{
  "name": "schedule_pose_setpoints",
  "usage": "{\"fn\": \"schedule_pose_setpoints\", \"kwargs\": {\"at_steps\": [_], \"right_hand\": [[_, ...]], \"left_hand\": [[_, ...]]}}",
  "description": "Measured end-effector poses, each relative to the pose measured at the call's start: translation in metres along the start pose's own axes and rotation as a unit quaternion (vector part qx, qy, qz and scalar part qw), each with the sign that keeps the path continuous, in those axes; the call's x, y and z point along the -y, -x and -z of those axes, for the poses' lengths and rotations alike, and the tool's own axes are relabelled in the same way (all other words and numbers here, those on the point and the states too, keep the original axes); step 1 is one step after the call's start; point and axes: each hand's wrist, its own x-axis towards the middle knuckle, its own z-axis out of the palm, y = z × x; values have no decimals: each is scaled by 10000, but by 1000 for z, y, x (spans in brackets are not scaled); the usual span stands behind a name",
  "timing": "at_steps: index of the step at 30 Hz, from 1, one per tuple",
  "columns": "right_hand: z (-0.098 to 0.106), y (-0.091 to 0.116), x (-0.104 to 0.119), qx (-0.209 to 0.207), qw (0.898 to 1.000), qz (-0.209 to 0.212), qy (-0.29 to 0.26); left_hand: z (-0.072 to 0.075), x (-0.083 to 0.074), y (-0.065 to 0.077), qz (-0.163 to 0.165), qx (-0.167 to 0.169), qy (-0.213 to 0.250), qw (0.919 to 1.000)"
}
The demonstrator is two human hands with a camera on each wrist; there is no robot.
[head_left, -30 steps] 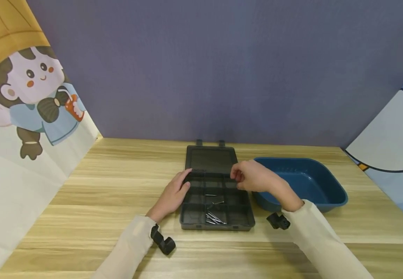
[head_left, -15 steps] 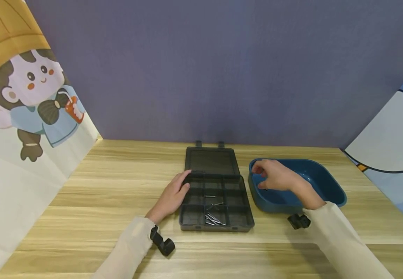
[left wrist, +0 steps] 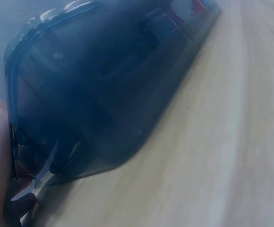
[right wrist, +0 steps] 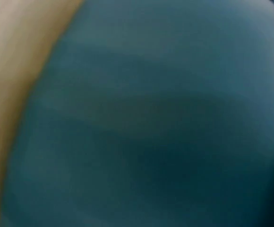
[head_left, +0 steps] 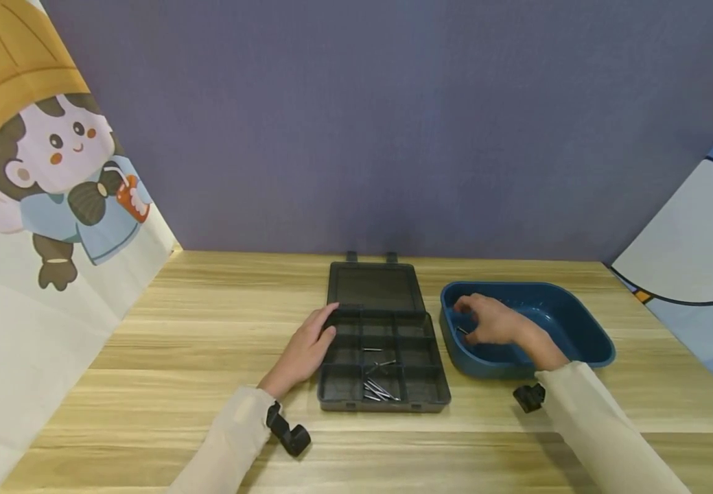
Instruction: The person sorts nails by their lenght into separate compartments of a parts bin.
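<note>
A dark, see-through compartment box (head_left: 383, 406) lies with its lid (head_left: 376, 287) folded back. Thin silvery pieces like nails or screws (head_left: 381, 390) fill part of its front middle compartment; a few more (head_left: 383, 363) lie in the compartment behind. My left hand (head_left: 299, 352) rests along the box's left edge, fingers extended; in the left wrist view part of it touches the box wall (left wrist: 94, 94). My right hand (head_left: 493, 324) reaches into the blue basin (head_left: 528, 372), thumb and fingers apart. By its thumb shows a small dark piece (head_left: 462, 331), too small to identify.
Both containers stand on a wood-grain table (head_left: 220, 329), the basin just right of the box with a narrow gap. A purple-grey panel (head_left: 356, 130) rises behind. The right wrist view shows only the blurred basin wall (right wrist: 151, 118) and some table.
My right hand has moved right from above the box to the basin, then lowered inside it, its fingers spreading. My left hand has stayed on the box's edge.
</note>
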Motion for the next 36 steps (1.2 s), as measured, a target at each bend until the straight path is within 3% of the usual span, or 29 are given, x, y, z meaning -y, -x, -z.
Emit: {"fn": "schedule_pose_setpoints", "kwargs": {"at_steps": [6, 11, 20, 36], "right_hand": [[-9, -4, -7, -42, 9986, 509, 170], [-15, -6, -11, -133, 9975, 666, 217], [-19, -9, -13, -60, 9981, 607, -69], [-22, -9, -9, -204, 9993, 303, 37]], "left_hand": [[0, 1, 1, 10, 27, 11, 10000], [-1, 2, 0, -19, 18, -31, 10000], [0, 0, 0, -19, -6, 13, 10000], [-1, 1, -1, -60, -34, 69, 10000]]}}
